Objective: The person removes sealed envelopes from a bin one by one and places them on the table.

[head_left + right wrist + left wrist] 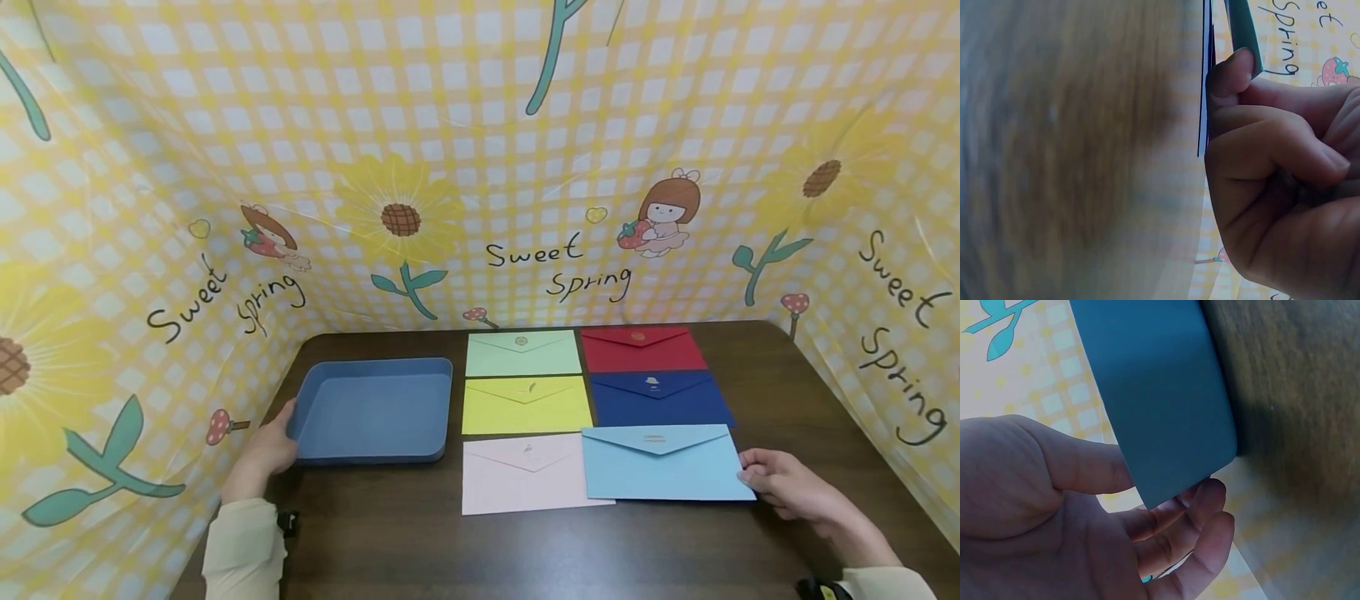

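At the table's left, my left hand (pixel 272 442) holds the near left corner of a blue rectangular tray (pixel 375 412). In the left wrist view its thumb lies at the rim of the tray wall (pixel 1160 406) and the other fingers curl at the corner. My right hand (pixel 795 487) pinches the right edge of a light blue envelope (pixel 660 475) between thumb and index finger. The right wrist view shows that envelope's edge (pixel 1244 31) raised off the table. Its left end overlaps a pale pink envelope (pixel 525 483), and its flap side faces up.
Behind lie a navy envelope (pixel 660 404), a red envelope (pixel 645 354), a yellow envelope (pixel 525 412) and a mint green envelope (pixel 521 358). They rest on a dark wooden table (pixel 420 533). A yellow checked cloth (pixel 465 142) hangs around the back and sides.
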Motion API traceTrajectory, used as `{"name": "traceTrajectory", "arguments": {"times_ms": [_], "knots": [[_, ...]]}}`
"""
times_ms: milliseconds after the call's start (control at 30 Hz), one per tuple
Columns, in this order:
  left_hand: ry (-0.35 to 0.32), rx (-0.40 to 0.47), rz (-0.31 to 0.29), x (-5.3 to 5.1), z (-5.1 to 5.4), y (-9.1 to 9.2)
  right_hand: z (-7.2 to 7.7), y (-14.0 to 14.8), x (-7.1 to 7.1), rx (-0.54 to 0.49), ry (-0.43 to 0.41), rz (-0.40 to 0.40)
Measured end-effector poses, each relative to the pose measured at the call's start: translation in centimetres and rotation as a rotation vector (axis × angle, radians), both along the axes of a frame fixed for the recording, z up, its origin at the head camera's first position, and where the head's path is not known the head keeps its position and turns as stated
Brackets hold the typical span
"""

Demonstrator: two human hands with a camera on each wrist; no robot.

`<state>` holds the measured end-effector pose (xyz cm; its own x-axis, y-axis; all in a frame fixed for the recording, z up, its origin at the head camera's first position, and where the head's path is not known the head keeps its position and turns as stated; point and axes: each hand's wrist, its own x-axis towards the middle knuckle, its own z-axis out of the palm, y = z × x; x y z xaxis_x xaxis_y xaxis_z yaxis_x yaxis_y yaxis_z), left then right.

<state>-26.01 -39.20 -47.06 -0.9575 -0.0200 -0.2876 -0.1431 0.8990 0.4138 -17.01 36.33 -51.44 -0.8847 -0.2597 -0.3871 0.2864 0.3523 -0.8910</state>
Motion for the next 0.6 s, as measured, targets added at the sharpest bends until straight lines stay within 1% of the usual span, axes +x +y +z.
{"name": "traceTrajectory", "arguments": {"times_ms": [200, 433, 600], "knots": [[0.007, -0.012, -0.008, -0.2, -0.2, -0.2, -0.1, 0.8, 0.1, -0.031, -0.003, 0.029], [-0.002, 0.006, -0.001, -0.2, -0.3, -0.2, -0.1, 1.7, 0.1, -0.047, 0.002, 0.043], [0.000, 0.000, -0.002, -0.2, -0.2, -0.2, -0.2, 2.4, 0.0, -0.056, 0.000, 0.057]]}}
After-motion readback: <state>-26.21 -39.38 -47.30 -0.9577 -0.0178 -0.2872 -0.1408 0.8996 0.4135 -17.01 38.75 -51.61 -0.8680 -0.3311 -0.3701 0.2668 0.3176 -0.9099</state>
